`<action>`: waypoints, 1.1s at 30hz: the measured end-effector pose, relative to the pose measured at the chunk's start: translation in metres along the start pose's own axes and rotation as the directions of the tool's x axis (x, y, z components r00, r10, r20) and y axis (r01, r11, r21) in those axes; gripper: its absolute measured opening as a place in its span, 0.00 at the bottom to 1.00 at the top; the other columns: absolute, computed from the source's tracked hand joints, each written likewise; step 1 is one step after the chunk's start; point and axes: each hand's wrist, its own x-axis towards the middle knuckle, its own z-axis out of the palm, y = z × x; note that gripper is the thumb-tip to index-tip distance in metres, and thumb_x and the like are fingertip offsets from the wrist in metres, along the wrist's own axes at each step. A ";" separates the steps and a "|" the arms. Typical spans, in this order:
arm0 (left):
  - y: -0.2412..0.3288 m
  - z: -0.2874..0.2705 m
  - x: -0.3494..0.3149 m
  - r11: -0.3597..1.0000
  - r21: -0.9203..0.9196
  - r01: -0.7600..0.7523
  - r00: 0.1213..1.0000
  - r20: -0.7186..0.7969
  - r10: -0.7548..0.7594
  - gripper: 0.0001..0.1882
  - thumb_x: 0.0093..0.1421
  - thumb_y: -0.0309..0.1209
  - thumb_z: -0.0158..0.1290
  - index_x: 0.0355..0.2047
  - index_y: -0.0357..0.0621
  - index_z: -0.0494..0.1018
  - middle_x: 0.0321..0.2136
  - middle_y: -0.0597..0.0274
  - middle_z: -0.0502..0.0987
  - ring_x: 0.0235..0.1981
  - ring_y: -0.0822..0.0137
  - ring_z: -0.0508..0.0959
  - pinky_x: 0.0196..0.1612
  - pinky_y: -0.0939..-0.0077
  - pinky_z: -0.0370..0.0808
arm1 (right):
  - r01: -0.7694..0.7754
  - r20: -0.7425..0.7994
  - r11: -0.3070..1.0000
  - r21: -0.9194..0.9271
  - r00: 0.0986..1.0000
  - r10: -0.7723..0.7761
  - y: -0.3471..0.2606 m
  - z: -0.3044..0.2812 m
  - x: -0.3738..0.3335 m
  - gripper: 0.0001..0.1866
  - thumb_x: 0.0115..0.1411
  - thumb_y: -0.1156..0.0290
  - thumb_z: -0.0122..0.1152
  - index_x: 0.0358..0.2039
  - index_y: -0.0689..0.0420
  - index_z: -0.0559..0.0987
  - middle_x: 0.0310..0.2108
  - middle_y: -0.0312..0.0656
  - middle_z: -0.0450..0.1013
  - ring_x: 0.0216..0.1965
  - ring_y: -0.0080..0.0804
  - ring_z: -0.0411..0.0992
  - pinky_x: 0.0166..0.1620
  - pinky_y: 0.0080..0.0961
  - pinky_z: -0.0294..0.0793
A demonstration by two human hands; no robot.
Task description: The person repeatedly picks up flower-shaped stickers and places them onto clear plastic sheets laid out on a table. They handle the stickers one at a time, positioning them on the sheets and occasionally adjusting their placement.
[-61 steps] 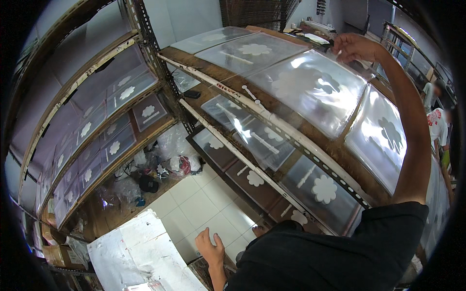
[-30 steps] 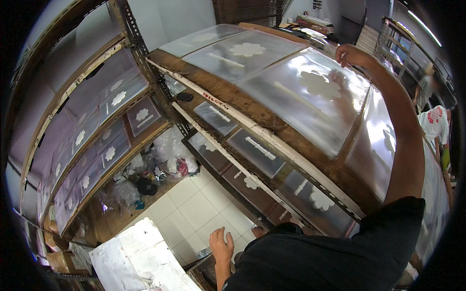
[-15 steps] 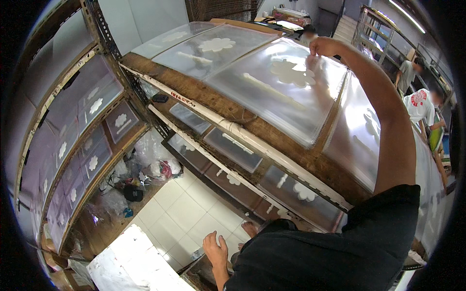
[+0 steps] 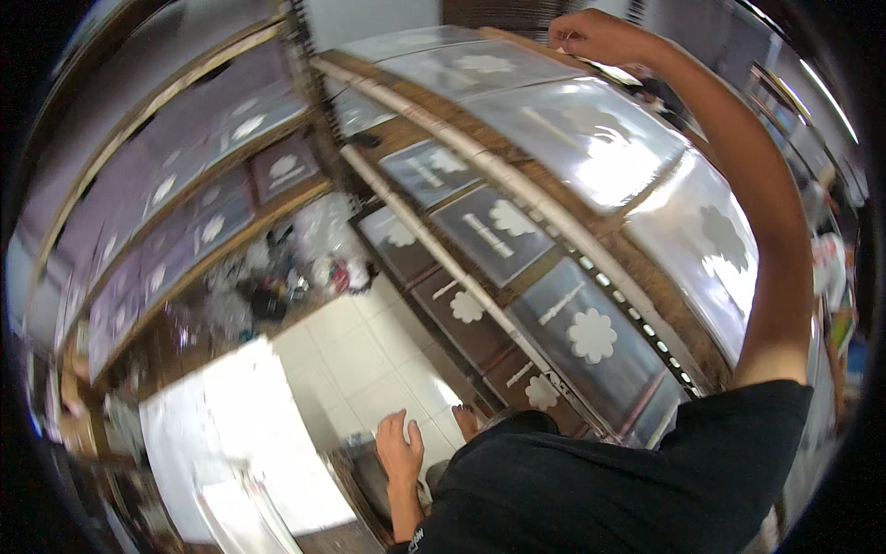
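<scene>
— Fingers of right hand (image 4: 591, 35)?
— Curled shut, pinching far edge of top screen (image 4: 591, 138), arm stretched over it.
— Screen's where?
— Flat on top rack (image 4: 517, 189), shiny w/ flower print.
— Left hand (image 4: 399, 450)?
— Low by the body, fingers loose & spread, holding nothing, above tile floor (image 4: 360, 355).

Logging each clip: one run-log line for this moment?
right hand: raised at far edge of glossy framed flower-print screen | left hand: low, open, empty | white tiled floor below
</scene>
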 end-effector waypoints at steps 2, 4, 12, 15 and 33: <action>0.005 -0.017 -0.019 1.000 0.021 0.010 0.998 -0.061 -0.009 0.14 0.57 0.26 0.57 0.44 0.38 0.76 0.42 0.49 0.76 0.45 0.49 0.76 0.48 0.59 0.72 | 0.218 -0.047 0.974 0.065 0.975 -0.216 -0.082 -0.010 0.025 0.08 0.63 0.70 0.55 0.37 0.62 0.77 0.33 0.46 0.76 0.35 0.37 0.74 0.42 0.36 0.73; 0.007 -0.037 -0.043 0.998 0.042 0.054 0.991 -0.124 -0.048 0.15 0.57 0.26 0.57 0.45 0.38 0.76 0.41 0.48 0.76 0.45 0.49 0.75 0.48 0.59 0.72 | 0.446 -0.072 0.894 0.043 0.894 -0.442 -0.171 -0.014 0.032 0.07 0.61 0.73 0.56 0.36 0.63 0.77 0.33 0.48 0.76 0.37 0.43 0.75 0.43 0.38 0.73; 0.009 -0.107 -0.187 0.903 0.078 0.422 0.847 -0.389 -0.362 0.19 0.56 0.28 0.58 0.48 0.37 0.73 0.47 0.49 0.73 0.50 0.47 0.72 0.53 0.58 0.70 | 0.909 0.006 0.398 0.123 0.400 -0.916 -0.476 0.031 -0.021 0.09 0.55 0.79 0.59 0.38 0.61 0.78 0.36 0.48 0.75 0.41 0.49 0.75 0.45 0.41 0.75; 0.013 -0.116 -0.249 0.775 0.176 0.607 0.724 -0.525 -0.448 0.22 0.56 0.29 0.58 0.51 0.37 0.72 0.51 0.48 0.71 0.54 0.47 0.70 0.55 0.56 0.69 | 0.887 -0.103 0.208 0.413 0.272 -0.957 -0.542 0.075 -0.052 0.08 0.58 0.76 0.59 0.39 0.60 0.78 0.37 0.50 0.77 0.42 0.50 0.76 0.44 0.41 0.76; -0.022 -0.105 -0.316 0.453 0.536 0.712 0.699 -0.480 -0.530 0.30 0.66 0.39 0.47 0.63 0.32 0.61 0.67 0.40 0.56 0.69 0.42 0.53 0.69 0.41 0.48 | -0.737 0.923 0.581 0.345 0.379 -0.067 -0.426 0.589 -0.432 0.15 0.63 0.63 0.51 0.40 0.58 0.82 0.34 0.45 0.80 0.33 0.37 0.78 0.35 0.36 0.78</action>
